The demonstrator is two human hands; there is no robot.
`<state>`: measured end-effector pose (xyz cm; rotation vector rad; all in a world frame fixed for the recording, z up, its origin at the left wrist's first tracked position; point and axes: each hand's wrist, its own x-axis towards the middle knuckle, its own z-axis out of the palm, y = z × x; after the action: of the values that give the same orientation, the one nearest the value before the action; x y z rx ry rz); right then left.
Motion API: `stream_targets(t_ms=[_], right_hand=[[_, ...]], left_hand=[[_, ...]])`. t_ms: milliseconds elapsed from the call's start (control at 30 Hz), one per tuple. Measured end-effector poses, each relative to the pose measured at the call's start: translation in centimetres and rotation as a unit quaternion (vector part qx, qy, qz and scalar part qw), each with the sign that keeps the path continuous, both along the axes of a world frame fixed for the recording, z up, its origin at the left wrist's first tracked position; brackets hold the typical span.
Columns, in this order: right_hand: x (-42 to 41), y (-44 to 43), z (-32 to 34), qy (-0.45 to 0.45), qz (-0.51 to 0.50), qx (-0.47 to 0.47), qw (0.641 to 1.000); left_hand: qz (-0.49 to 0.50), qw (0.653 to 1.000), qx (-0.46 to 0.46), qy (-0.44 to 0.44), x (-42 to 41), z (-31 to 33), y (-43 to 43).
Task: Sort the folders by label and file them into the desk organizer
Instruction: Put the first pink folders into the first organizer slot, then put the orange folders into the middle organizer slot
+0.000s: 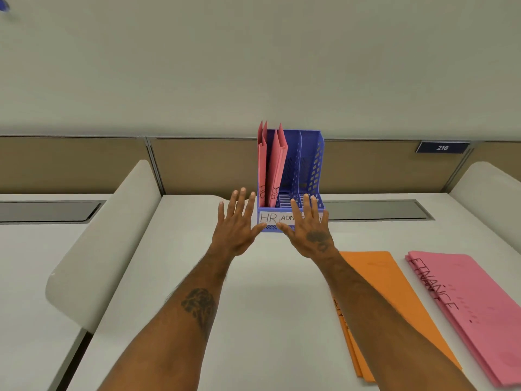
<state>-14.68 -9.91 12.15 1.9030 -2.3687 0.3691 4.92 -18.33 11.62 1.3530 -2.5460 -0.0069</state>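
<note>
A blue desk organizer stands at the back of the white desk, with a paper strip on its front reading "HR" and "ADM". Two pink folders stand upright in its leftmost slot; the other slots look empty. My left hand hovers open just left of the organizer's front. In front of the label strip my right hand is spread open and covers part of it. Neither hand holds anything. A stack of orange folders lies flat to the right. Further right lie pink folders marked "FINANCE".
White curved dividers bound the desk on the left and on the right. Behind the organizer runs a tan partition wall with a plate reading "216". Grey cable trays are set into the desk's back.
</note>
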Motion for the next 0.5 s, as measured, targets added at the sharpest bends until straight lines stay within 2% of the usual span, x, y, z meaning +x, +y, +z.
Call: stream_targets(t_ms=[500], right_hand=[[-5.7,6.0,-2.3,0.01,-0.028,0.021,0.999]], left_hand=[[-0.027,0.999,0.018,0.004,-5.0,-3.0,5.7]])
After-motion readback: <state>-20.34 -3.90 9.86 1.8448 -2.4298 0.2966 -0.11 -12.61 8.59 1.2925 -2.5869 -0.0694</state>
